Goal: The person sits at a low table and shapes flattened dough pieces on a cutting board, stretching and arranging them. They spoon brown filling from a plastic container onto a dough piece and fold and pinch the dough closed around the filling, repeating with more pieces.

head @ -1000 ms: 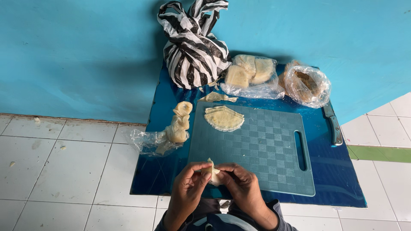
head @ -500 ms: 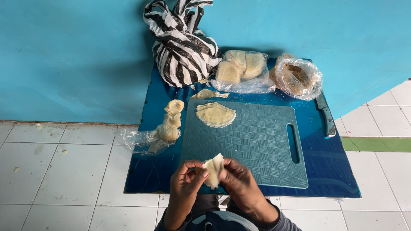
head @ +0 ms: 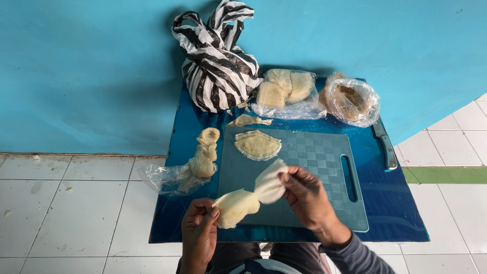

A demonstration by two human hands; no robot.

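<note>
My left hand (head: 199,234) pinches the lower end of a thin pale dough sheet (head: 237,205), and my right hand (head: 307,198) holds its upper end. The sheet is pulled apart between them, twisted thin in the middle, just above the near edge of a teal cutting board (head: 314,167). A folded stack of similar pale sheets (head: 257,145) lies at the board's far left corner. Another scrap of dough (head: 246,121) lies just behind the board.
The board lies on a blue tabletop (head: 385,213) against a blue wall. On it stand a black-and-white striped bag (head: 215,66), a clear bag of pale blocks (head: 284,91), a clear bag of brown filling (head: 352,99), a knife (head: 385,144) and dough pieces on clear plastic (head: 203,157).
The small folded piece held between both hands has been opened out; my right hand moved up and right, stretching the sheet. The camera tilted slightly.
</note>
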